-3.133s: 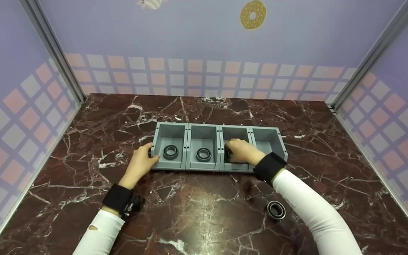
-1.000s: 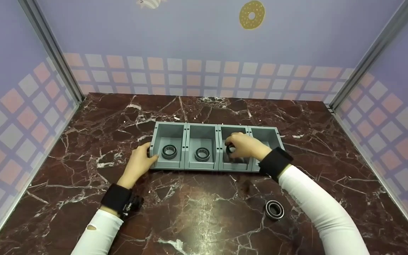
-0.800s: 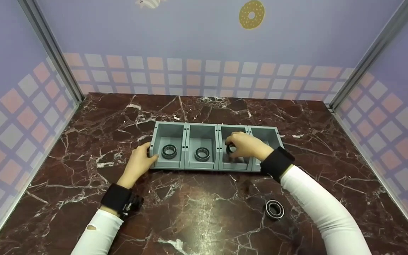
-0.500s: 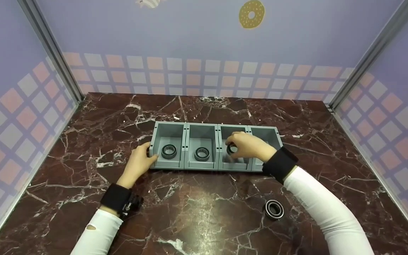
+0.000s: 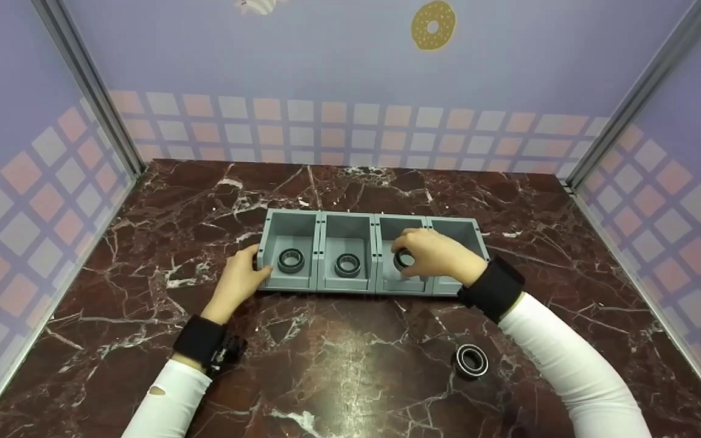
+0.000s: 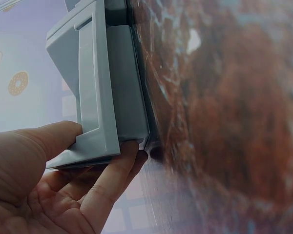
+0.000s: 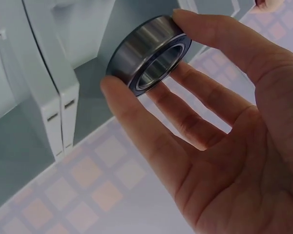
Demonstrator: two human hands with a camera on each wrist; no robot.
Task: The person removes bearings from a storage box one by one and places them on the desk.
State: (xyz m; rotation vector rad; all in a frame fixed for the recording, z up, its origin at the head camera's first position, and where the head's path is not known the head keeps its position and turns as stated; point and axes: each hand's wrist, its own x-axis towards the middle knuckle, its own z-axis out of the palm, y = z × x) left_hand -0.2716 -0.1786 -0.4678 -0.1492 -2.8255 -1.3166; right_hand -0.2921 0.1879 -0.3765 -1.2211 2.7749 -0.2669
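A row of joined grey bins [image 5: 348, 284] stands on the marble-patterned table. My left hand [image 5: 242, 278] grips the left end wall of the row, thumb over the rim and fingers outside, as the left wrist view also shows. With thumb and fingertips, my right hand [image 5: 439, 254] pinches a ball bearing [image 7: 147, 54] by its outer ring, tilted, at the third bin from the left. One bearing [image 5: 291, 260] lies in the leftmost bin and another bearing [image 5: 348, 265] in the second. My right hand and wrist partly cover the third and rightmost bins.
Another bearing [image 5: 471, 361] lies on the table [image 5: 302, 377] in front of the bins, beside my right sleeve. Purple panels [image 5: 350, 67] with a tile pattern enclose the back and sides, with metal posts at the corners.
My right hand, deep in the third bin at first, has risen and shifted a little right with the bearing, which now shows more. The left hand keeps its grip on the end wall.
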